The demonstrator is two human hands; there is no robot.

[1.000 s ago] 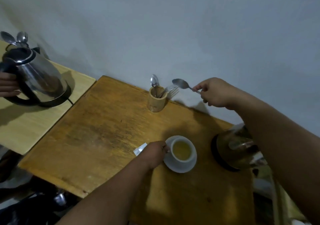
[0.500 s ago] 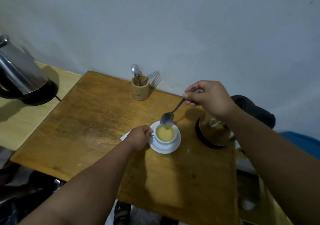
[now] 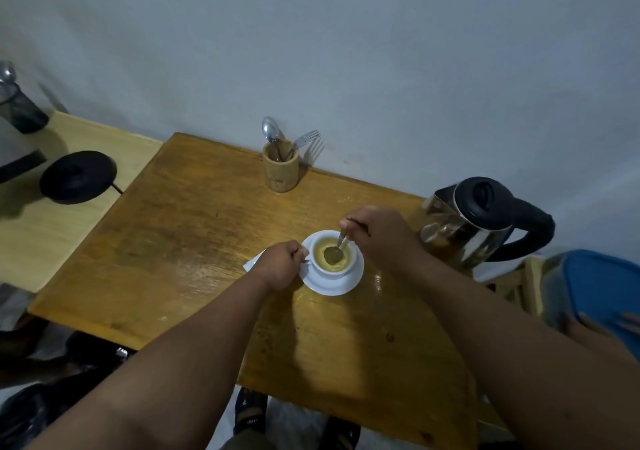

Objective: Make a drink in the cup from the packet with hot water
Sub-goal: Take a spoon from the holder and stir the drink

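Note:
A white cup (image 3: 349,266) of yellowish drink stands on a white saucer (image 3: 341,285) in the middle of the wooden table (image 3: 180,242). My left hand (image 3: 280,268) grips the cup's handle on its left side. My right hand (image 3: 375,233) holds a metal spoon (image 3: 335,251) whose bowl dips into the drink. A corner of the white packet (image 3: 251,263) shows under my left hand. The steel kettle (image 3: 478,228) with a black lid and handle stands to the right of the cup.
A wooden holder (image 3: 280,169) with a spoon and a fork stands at the wall. On the pale side table (image 3: 52,235) to the left lie a black kettle base (image 3: 78,177) and a dark holder (image 3: 20,110). A blue container (image 3: 602,290) is at the right edge.
My right hand has brought the spoon from beside the holder down into the cup. My left hand has stayed on the cup's handle. The view has tilted downward.

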